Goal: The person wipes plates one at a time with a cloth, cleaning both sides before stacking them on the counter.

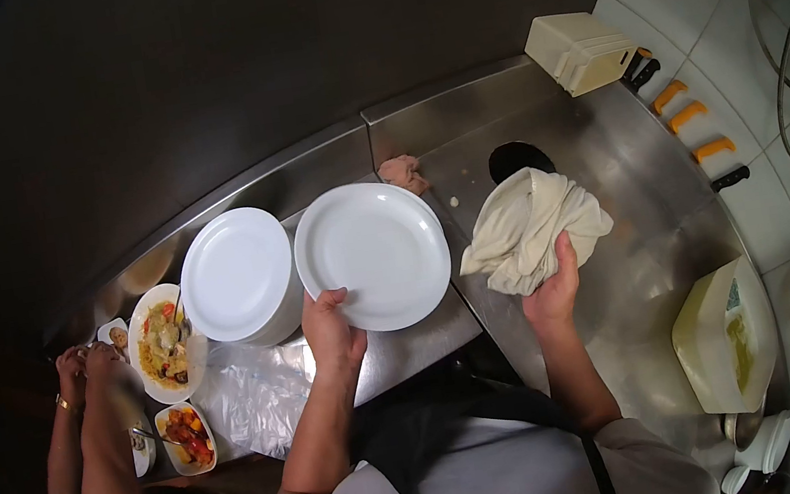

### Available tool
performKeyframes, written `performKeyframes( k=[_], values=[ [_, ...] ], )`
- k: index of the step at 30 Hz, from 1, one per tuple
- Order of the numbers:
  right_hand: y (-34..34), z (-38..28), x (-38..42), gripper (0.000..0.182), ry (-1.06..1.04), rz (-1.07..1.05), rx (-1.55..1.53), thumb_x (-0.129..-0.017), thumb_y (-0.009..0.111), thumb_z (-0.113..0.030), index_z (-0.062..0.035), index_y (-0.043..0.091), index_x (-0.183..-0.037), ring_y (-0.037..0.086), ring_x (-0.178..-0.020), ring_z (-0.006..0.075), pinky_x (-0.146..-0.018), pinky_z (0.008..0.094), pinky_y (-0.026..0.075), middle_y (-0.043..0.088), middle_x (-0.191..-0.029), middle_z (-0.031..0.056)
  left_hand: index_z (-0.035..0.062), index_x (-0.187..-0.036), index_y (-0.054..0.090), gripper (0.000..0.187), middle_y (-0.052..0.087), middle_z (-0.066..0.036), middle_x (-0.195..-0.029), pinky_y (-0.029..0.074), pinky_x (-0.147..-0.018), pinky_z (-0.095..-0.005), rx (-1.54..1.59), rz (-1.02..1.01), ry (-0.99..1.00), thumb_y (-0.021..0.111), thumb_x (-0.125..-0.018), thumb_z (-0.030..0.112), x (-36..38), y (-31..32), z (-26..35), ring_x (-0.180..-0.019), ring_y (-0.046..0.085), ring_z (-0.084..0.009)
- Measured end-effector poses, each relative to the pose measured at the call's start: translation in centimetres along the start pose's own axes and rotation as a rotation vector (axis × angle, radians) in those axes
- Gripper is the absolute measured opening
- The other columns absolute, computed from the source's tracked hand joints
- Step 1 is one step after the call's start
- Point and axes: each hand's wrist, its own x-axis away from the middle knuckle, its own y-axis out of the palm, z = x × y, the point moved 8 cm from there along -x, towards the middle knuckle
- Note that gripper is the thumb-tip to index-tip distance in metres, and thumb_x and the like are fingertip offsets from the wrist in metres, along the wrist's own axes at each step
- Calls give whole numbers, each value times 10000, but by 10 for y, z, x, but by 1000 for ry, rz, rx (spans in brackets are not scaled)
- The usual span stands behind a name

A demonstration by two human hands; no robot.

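My left hand (333, 335) grips a round white plate (376, 255) by its near left rim, thumb on top, the plate tilted toward me. A bunched cream cloth (529, 228) is in my right hand (555, 287), fingers beneath it and thumb at its side. Just left of the held plate rises a stack of white plates (237, 274) on the steel counter. A dark round opening (520, 160) in the steel surface shows behind the cloth. Beyond the held plate lies a crumpled pinkish cloth (402, 174).
At left, another person's hands (88, 363) are beside a dish of food (163, 338) and a smaller bowl (186, 440). Clear plastic (249, 394) lies on the counter. Several knives (688, 115) line the right wall, near a cream box (580, 51). A white tub (726, 337) stands at right.
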Motion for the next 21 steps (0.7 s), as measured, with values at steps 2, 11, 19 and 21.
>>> performKeyframes(
  k=[2,11,19,21],
  values=[
    [-1,-7,-4,550,-67,-22,70,-1012,489,-288,-23,355,-1475,426,-1373,279,-1144,416,332,433,-1487,117,41,-1413,378,449,528,-160,-1311,468,-1033,-427,-5,-73,48,480,-980,99,3,14,11,-1189,555,-284],
    [123,19,-13,648,-640,-638,1259,-670,790,-142,12,579,-1262,364,-1401,369,-1173,444,281,478,-1415,233,7,-1398,492,401,620,-82,-1280,470,-993,-310,-158,-545,158,480,-1056,214,4,107,2,-1142,599,-160],
    [164,-15,-37,724,-836,-684,994,-809,670,-92,27,374,-1459,410,-1390,317,-1169,435,271,448,-1472,222,7,-1456,448,469,606,-86,-1315,433,-1006,-289,-319,-625,402,527,-1038,204,19,168,31,-1161,565,-138],
    [135,-32,-87,650,-803,-352,982,-804,688,-83,34,454,-1398,496,-1325,314,-1117,446,364,529,-1393,229,10,-1463,443,477,601,-85,-1325,428,-1008,-287,-264,-659,354,534,-1034,199,19,172,35,-1163,560,-132]
  ],
)
